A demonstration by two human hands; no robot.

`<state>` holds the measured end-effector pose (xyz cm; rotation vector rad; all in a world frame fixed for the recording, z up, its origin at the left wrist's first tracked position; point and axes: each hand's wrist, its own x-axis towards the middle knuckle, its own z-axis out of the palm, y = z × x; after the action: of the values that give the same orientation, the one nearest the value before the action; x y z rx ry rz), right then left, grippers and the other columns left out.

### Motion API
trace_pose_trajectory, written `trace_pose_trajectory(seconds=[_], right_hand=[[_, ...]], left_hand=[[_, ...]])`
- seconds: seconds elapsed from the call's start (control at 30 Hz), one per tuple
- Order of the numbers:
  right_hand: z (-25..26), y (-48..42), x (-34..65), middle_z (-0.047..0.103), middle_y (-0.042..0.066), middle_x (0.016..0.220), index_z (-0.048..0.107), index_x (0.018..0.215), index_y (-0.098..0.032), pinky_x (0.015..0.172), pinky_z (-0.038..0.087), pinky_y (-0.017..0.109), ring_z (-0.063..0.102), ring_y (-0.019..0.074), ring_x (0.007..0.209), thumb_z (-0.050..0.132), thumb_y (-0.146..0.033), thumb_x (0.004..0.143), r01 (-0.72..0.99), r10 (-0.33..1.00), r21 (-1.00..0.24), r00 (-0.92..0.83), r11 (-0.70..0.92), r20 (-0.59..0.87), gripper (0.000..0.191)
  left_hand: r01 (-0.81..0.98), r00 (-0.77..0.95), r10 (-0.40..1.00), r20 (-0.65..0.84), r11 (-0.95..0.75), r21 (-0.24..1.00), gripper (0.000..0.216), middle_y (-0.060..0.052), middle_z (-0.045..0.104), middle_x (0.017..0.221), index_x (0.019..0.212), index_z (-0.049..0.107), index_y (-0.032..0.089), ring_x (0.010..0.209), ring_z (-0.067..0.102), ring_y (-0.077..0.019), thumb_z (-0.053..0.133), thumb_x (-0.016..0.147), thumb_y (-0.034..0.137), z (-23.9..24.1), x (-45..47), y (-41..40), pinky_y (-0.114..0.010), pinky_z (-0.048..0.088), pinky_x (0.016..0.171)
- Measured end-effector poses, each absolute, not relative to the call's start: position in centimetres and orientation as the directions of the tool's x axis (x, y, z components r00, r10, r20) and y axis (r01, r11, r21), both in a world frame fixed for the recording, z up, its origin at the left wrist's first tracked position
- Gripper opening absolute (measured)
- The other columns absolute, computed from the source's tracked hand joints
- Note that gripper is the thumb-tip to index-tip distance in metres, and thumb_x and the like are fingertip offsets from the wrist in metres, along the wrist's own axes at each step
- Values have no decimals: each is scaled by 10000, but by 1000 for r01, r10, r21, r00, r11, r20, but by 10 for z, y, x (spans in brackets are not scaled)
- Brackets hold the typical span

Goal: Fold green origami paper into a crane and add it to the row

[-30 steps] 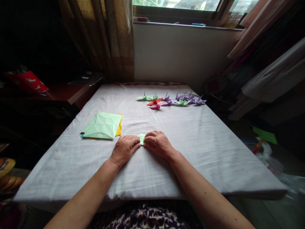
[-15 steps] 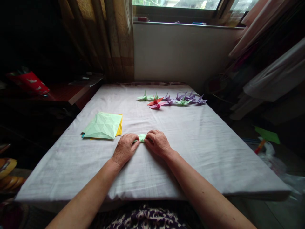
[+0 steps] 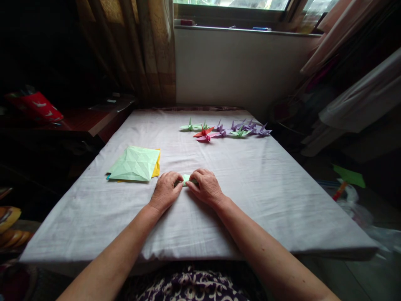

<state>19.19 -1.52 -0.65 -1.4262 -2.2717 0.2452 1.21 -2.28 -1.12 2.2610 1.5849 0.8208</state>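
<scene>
A small folded piece of light green paper (image 3: 186, 179) lies at the middle of the table, mostly covered by my fingers. My left hand (image 3: 167, 189) is closed on its left end, thumb toward me and fingers bent over the far side. On the other end, my right hand (image 3: 205, 184) grips the paper in the same way, its thumb pressed near the middle. To the left of my hands is a stack of creased paper sheets (image 3: 135, 164), pale green on top with yellow and blue edges showing beneath.
Several folded paper cranes (image 3: 205, 133) in green, red, pink and purple stand toward the back of the cloth-covered table (image 3: 266, 200). A red container (image 3: 36, 106) is on the dark desk at left. Curtains (image 3: 131, 50) hang behind, and clothes (image 3: 360, 96) hang at right.
My right thumb has slid left along the paper toward its middle, so less of the paper shows between my hands. My left hand stays nearly in place.
</scene>
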Motion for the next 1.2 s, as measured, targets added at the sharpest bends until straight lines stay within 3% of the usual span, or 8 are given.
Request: trace_pose_trajectory(seconds=[0.1, 0.27, 0.5, 0.7, 0.9, 1.03, 1.2], right_hand=[[-9, -14, 191, 658, 53, 944, 665, 868, -206, 807, 387, 321, 563, 206, 895, 701, -361, 854, 795, 896, -422, -337, 436, 291, 160], [-16, -4, 195, 651, 35, 871, 691, 809, -208, 770, 411, 301, 579, 193, 846, 727, -206, 806, 712, 900, -551, -340, 435, 272, 37], [-18, 7, 210, 669, 19, 879, 698, 788, -196, 761, 460, 231, 618, 139, 824, 679, -75, 806, 619, 857, -599, -432, 508, 280, 124], [-17, 5, 211, 673, 27, 879, 700, 795, -193, 780, 477, 250, 624, 147, 827, 666, -73, 802, 605, 838, -583, -435, 543, 330, 125], [-19, 2, 210, 688, 38, 920, 698, 837, -198, 815, 475, 261, 626, 155, 877, 625, -130, 865, 642, 846, -551, -413, 533, 338, 104], [-15, -1, 210, 698, 59, 973, 702, 934, -200, 849, 458, 285, 619, 177, 927, 587, -164, 900, 701, 870, -516, -379, 493, 317, 125], [-6, -7, 210, 702, 55, 912, 722, 870, -216, 766, 430, 273, 617, 181, 850, 590, -219, 900, 764, 896, -469, -360, 443, 261, 135]], left_hand=[[764, 249, 927, 282, -366, 530, 62, -35, 681, 901, 841, 626, 213, 897, 608, -230, 581, 818, 177, -11, 11, -22, -384, 473, 869], [738, 279, 927, 250, -374, 562, 108, -17, 691, 893, 849, 644, 222, 895, 623, -214, 573, 805, 155, -10, 4, -18, -362, 484, 880], [705, 345, 907, 241, -420, 572, 119, -11, 710, 908, 873, 671, 227, 892, 643, -198, 582, 824, 166, -13, -5, -12, -336, 514, 856], [704, 388, 875, 291, -485, 519, 328, -16, 720, 1046, 1035, 706, 257, 996, 636, -191, 518, 837, 75, -7, -3, -25, -355, 501, 936], [786, 405, 848, 341, -513, 344, 218, -49, 696, 1152, 1088, 738, 318, 1049, 610, -238, 597, 923, 295, -5, 7, -41, -424, 475, 944], [811, 397, 847, 354, -504, 296, 210, -44, 706, 1141, 1088, 740, 325, 1039, 618, -229, 592, 941, 311, -9, 8, -40, -403, 476, 925], [832, 394, 849, 352, -492, 255, 190, -33, 716, 1124, 1066, 741, 320, 1017, 629, -226, 608, 934, 291, -8, 8, -38, -388, 471, 897]])
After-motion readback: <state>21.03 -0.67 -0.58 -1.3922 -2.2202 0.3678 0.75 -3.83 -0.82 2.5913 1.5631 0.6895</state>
